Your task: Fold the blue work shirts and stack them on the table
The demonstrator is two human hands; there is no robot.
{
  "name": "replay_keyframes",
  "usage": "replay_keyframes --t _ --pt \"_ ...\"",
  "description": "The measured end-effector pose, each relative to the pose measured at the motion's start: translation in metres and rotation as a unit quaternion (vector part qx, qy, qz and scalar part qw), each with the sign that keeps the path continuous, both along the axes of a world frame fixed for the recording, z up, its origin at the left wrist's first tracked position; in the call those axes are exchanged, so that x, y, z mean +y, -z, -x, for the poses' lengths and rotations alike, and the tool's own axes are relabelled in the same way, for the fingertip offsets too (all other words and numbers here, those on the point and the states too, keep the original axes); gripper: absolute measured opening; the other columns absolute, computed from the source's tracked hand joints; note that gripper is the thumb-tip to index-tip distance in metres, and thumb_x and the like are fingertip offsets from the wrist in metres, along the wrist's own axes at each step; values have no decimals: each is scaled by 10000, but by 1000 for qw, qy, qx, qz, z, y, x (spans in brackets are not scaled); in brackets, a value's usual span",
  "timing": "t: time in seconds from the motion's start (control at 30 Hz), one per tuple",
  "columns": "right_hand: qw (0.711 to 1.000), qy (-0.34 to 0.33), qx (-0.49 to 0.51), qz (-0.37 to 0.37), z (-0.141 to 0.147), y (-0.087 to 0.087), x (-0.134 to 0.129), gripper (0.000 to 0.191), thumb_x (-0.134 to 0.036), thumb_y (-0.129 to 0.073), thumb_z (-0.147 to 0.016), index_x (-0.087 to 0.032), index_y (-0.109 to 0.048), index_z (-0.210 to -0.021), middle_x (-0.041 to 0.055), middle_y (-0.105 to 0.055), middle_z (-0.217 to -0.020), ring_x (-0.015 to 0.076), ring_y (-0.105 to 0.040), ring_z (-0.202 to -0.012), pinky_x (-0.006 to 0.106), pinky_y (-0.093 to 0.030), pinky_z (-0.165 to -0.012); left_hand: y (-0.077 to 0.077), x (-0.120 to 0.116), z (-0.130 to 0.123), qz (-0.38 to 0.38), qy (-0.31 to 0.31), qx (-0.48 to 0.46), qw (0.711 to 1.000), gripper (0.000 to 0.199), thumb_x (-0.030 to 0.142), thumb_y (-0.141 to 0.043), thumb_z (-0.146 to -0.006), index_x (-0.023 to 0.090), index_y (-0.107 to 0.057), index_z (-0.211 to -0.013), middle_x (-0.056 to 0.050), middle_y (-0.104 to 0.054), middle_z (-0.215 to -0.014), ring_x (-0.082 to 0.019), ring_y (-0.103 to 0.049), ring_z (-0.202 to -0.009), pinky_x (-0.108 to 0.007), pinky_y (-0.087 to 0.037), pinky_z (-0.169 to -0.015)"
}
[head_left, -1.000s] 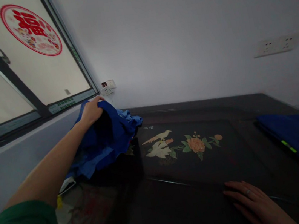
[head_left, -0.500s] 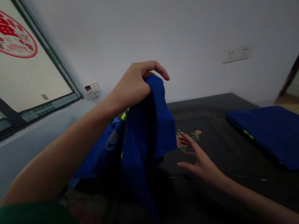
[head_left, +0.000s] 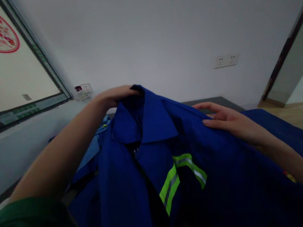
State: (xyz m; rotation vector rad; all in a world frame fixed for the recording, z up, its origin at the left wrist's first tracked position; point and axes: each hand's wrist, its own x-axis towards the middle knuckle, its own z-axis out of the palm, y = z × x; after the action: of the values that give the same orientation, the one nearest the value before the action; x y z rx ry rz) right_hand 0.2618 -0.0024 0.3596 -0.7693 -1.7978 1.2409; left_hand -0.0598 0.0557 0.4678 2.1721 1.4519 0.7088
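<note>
A blue collared jacket (head_left: 153,124) with yellow-green and silver reflective strips hangs spread out before me, its collar at the top. My left hand (head_left: 118,95) grips it at the back of the collar, with the fingertips hidden inside the neck. My right hand (head_left: 222,117) is at the shoulder on the right side, the cloth edge pinched between thumb and fingers. The lower part of the jacket falls out of the frame in dark shadow.
Another folded blue cloth (head_left: 291,136) lies on the dark table (head_left: 225,100) at the right. More blue clothing (head_left: 88,155) is heaped at the left, beside the wall below the window. A wall socket (head_left: 225,61) sits behind the table.
The bunched blue cloth has been opened out into a jacket held by the collar. My right hand has moved up from over the table, from open to holding the shoulder. The view has shifted right.
</note>
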Motion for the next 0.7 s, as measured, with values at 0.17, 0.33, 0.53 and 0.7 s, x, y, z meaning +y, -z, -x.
replay_keyframes --t 0.17,0.33,0.53,0.7 --pt "961 -28 -270 55 -24 80 74 414 -304 -612 -811 -152 -584 -1196 41 -700 -852 153 -654 -698 275 -532 -647 113 33 44 170 -79 17 982 728 457 -602 -742 206 -407 -1397 -126 -584 -1322 -233 -609 -1065 -253 -503 -695" --pt "900 -13 -435 -19 -54 142 99 375 -245 -632 -776 -159 -645 -1140 112 -689 -1078 226 -648 -958 331 -503 -853 187 5 83 254 -68 191 946 620 555 -487 -779 136 -606 -1222 -118 -663 -1197 -268 -633 -1021 -274 -495 -740" --pt "895 71 -430 -94 -19 134 111 404 -260 -575 -828 -145 -628 -1212 128 -693 -1064 245 -651 -959 335 -488 -840 221 -23 95 193 -87 202 956 585 501 -517 -762 153 -610 -1223 -97 -657 -1198 -281 -614 -1074 -312 -469 -891" --pt "886 57 -444 -123 35 138 121 393 -252 -588 -846 -157 -611 -1227 133 -670 -1160 258 -629 -1061 341 -466 -903 215 -38 95 51 -197 205 957 500 435 -504 -763 140 -601 -1155 -130 -652 -1118 -283 -603 -1048 -353 -467 -876"
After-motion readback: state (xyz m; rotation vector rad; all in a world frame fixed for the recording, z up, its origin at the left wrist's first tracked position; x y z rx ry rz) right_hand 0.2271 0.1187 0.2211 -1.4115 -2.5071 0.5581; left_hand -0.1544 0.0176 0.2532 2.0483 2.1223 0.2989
